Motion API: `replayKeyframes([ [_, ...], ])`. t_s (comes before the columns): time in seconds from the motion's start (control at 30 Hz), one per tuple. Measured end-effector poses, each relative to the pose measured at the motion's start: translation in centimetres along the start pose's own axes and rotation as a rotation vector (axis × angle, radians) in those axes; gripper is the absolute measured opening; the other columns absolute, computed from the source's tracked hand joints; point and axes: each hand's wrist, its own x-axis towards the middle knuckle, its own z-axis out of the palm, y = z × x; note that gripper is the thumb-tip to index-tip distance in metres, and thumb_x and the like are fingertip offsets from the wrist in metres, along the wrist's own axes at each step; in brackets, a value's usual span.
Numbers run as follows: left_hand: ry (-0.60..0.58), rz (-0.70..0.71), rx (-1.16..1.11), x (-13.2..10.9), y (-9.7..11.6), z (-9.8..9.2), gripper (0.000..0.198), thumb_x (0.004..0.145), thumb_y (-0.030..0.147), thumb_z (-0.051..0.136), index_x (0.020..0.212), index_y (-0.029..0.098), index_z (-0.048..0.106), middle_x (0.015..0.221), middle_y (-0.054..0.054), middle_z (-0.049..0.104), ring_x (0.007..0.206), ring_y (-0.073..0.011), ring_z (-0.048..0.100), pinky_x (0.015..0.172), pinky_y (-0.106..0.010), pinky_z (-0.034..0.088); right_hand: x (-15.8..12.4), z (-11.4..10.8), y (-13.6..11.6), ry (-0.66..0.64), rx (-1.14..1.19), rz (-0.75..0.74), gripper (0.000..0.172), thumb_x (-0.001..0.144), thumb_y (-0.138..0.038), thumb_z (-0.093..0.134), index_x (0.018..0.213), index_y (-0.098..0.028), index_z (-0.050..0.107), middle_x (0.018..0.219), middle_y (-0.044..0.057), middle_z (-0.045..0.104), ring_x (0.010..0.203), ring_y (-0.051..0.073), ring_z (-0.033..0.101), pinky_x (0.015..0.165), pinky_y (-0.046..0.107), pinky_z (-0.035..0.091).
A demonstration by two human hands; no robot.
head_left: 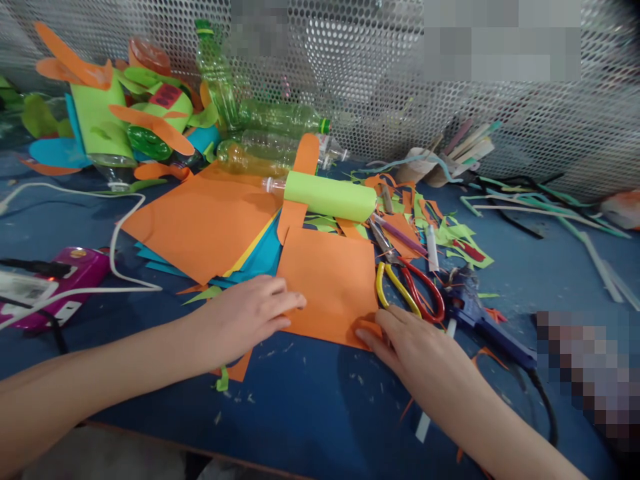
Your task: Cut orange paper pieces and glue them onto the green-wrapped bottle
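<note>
A square orange sheet of paper (327, 283) lies on the blue table in front of me. My left hand (255, 310) rests at its left edge, fingers stretched out over the paper. At the lower right corner my right hand (415, 340) pinches the sheet, and that corner curls upward. Just above the sheet lies a plastic bottle wrapped in light green paper (330, 195), with orange paper wings on both sides and its white cap to the left. Scissors with red and yellow handles (400, 280) lie close beyond my right hand.
A blue glue gun (487, 323) with a cable lies at right, near paper scraps (463, 243). Larger orange paper (200, 220) covers blue sheets. Green bottles (280, 115) and paper-covered bottle models (100, 117) stand behind. A magenta box (83, 273) with cables sits left.
</note>
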Motion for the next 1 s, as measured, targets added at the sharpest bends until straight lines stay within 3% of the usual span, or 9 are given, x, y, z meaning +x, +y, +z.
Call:
replayKeyframes([
  [0.13, 0.286, 0.280, 0.249, -0.2, 0.8, 1.0, 0.034, 0.089, 0.014, 0.042, 0.116, 0.031, 0.053, 0.101, -0.006, 0.056, 0.094, -0.0211, 0.051, 0.076, -0.033, 0.042, 0.0, 0.2, 0.0, 0.022, 0.015, -0.020, 0.035, 0.092, -0.040, 0.033, 0.073, -0.019, 0.053, 0.068, 0.004, 0.058, 0.063, 0.019, 0.061, 0.052, 0.029, 0.040],
  [0.23, 0.257, 0.429, 0.274, -0.1, 1.4, 1.8, 0.029, 0.091, 0.011, 0.037, 0.112, 0.018, 0.055, 0.096, -0.006, 0.061, 0.089, -0.0186, 0.052, 0.076, -0.031, 0.043, -0.1, 0.4, 0.1, 0.041, 0.020, -0.028, 0.035, 0.093, -0.040, 0.032, 0.072, -0.019, 0.052, 0.068, 0.004, 0.057, 0.063, 0.020, 0.061, 0.053, 0.030, 0.041],
  [0.4, 0.125, 0.434, 0.274, -0.2, 1.8, 2.1, 0.030, 0.090, 0.011, 0.035, 0.115, 0.011, 0.052, 0.099, -0.009, 0.062, 0.087, -0.0204, 0.054, 0.071, -0.032, 0.045, 0.0, 0.2, 0.3, 0.029, 0.043, -0.006, 0.031, 0.091, -0.039, 0.038, 0.072, -0.019, 0.052, 0.067, 0.003, 0.055, 0.060, 0.018, 0.058, 0.050, 0.029, 0.041],
  [0.5, 0.096, 0.409, 0.274, -0.4, 1.9, 1.8, 0.033, 0.088, 0.012, 0.039, 0.118, 0.011, 0.050, 0.102, -0.011, 0.061, 0.090, -0.0225, 0.053, 0.073, -0.035, 0.044, 0.0, -0.8, 0.1, 0.123, 0.037, -0.037, 0.022, 0.088, -0.035, 0.046, 0.085, -0.017, 0.058, 0.076, 0.006, 0.056, 0.067, 0.019, 0.057, 0.055, 0.029, 0.043],
  [0.63, 0.078, 0.390, 0.223, -0.4, 2.1, 1.6, 0.033, 0.084, 0.017, 0.043, 0.116, 0.012, 0.052, 0.098, -0.010, 0.061, 0.090, -0.0227, 0.053, 0.074, -0.036, 0.044, 0.1, -1.9, -1.0, 0.302, 0.073, -0.301, 0.025, 0.087, -0.019, 0.046, 0.107, -0.027, 0.059, 0.090, 0.006, 0.058, 0.079, 0.019, 0.054, 0.069, 0.034, 0.043],
  [0.73, 0.077, 0.382, 0.207, -0.3, 2.1, 1.6, 0.031, 0.084, 0.018, 0.043, 0.113, 0.014, 0.055, 0.098, -0.010, 0.061, 0.089, -0.0226, 0.053, 0.074, -0.036, 0.044, 0.2, -1.9, -1.7, 0.284, 0.162, -0.436, 0.020, 0.087, -0.018, 0.048, 0.100, -0.025, 0.063, 0.081, 0.002, 0.060, 0.073, 0.016, 0.053, 0.072, 0.034, 0.041],
  [1.0, 0.119, 0.388, 0.212, -0.4, 2.2, 1.8, 0.030, 0.085, 0.019, 0.044, 0.112, 0.013, 0.056, 0.095, -0.009, 0.063, 0.088, -0.0218, 0.054, 0.072, -0.035, 0.045, 0.2, -1.6, -1.2, 0.258, 0.091, -0.492, 0.018, 0.088, -0.024, 0.048, 0.096, -0.021, 0.064, 0.074, 0.000, 0.060, 0.075, 0.015, 0.054, 0.087, 0.039, 0.038],
])
